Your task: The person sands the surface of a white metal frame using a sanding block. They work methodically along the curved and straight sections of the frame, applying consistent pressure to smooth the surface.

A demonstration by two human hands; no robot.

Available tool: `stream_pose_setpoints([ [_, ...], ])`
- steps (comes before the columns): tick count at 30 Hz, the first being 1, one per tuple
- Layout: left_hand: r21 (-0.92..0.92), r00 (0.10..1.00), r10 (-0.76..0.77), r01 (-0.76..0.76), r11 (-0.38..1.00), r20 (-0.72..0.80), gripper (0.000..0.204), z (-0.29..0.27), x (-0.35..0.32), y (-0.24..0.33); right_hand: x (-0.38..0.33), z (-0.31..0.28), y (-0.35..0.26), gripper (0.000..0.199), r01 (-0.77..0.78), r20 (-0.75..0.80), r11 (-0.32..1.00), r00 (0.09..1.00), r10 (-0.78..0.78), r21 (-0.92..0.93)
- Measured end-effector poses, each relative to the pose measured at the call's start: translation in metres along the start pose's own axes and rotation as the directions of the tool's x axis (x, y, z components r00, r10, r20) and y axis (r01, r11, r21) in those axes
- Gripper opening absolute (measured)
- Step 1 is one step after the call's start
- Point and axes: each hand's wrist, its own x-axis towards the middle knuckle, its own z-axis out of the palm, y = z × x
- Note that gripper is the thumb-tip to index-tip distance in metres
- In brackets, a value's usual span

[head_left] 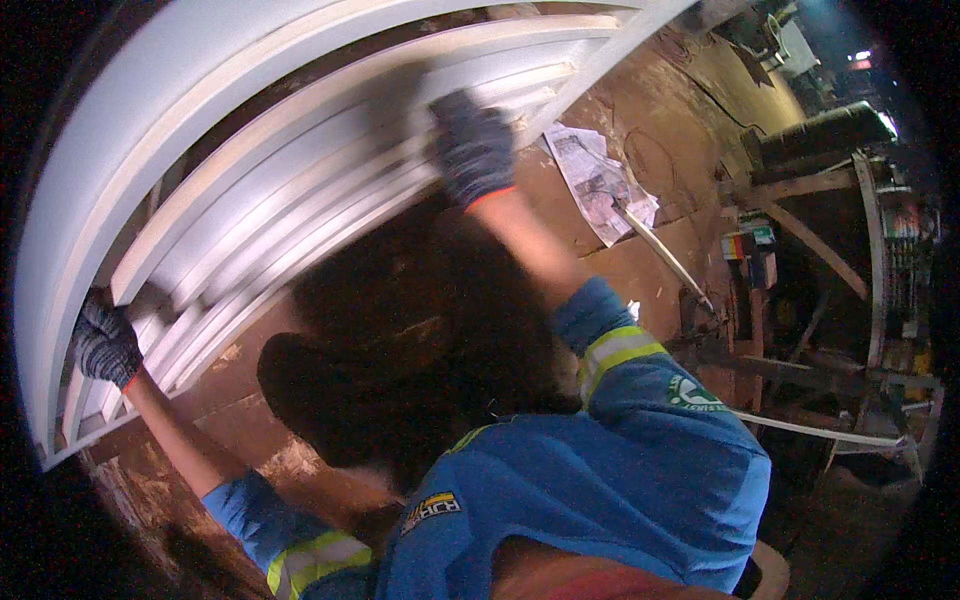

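1. A large white-painted panelled frame of long wooden slats [300, 170] fills the upper left, its straight rails bent into arcs by the lens. It lies on a brown, stained workbench top [680, 110] and runs from the lower left edge up toward the top centre.
2. The person's blue work jacket [620, 480] takes up the lower middle. It has a yellow-and-grey reflective band on each sleeve, a small dark rectangular badge with yellow lettering on the chest [432, 510], and a round green-and-white emblem on the right shoulder [695, 393].
3. The right hand [474, 148], in a dark grey knitted glove with an orange cuff edge, lies palm-down on the slats near the frame's upper middle, fingers spread flat and blurred; it presses rather than grips.
4. The left hand [105, 345], in a matching glove, is curled tightly around the frame's lower left end, holding a slat edge.
5. A crumpled sheet of grey-printed newspaper [598, 180] lies on the bench just right of the frame.
6. A thin pale wooden strip [665, 255] lies slanting across the paper's lower corner and on toward the bench edge.
7. At the right, a dark shelf [905, 260] holds small boxes with colourful labels, too small to make out; a striped red, yellow and green package [745, 245] sits beside it.
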Motion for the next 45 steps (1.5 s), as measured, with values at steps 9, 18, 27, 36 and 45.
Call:
stream_pose_setpoints([
  [9, -0.069, 0.980, -0.155, 0.165, 0.984, 0.128, 0.032, 0.000, -0.003, -0.004, 0.012, -0.002, 0.080, 0.040, 0.093, -0.002, 0.983, 0.996, -0.094, -0.159],
  [18, 0.025, 0.987, -0.156, 0.157, 0.987, -0.022, 0.036, -0.022, 0.006, 0.031, 0.017, -0.001, 0.123, 0.046, -0.070, -0.037, 0.953, 0.997, 0.062, -0.295],
  [27, -0.094, 0.974, -0.203, 0.212, 0.973, 0.099, 0.033, -0.026, 0.017, 0.039, -0.024, 0.009, -0.117, 0.030, 0.063, -0.113, 0.937, 0.993, -0.025, 0.344],
  [36, -0.086, 0.967, -0.231, 0.240, 0.967, 0.108, 0.038, -0.027, 0.014, 0.031, 0.008, 0.000, 0.046, 0.038, 0.025, 0.043, 0.985, 0.999, -0.018, -0.172],
  [45, -0.101, 0.972, -0.230, 0.234, 0.967, 0.054, 0.035, -0.030, 0.012, 0.039, -0.005, -0.013, -0.037, 0.031, -0.072, 0.093, 0.990, 0.994, 0.060, 0.124],
])
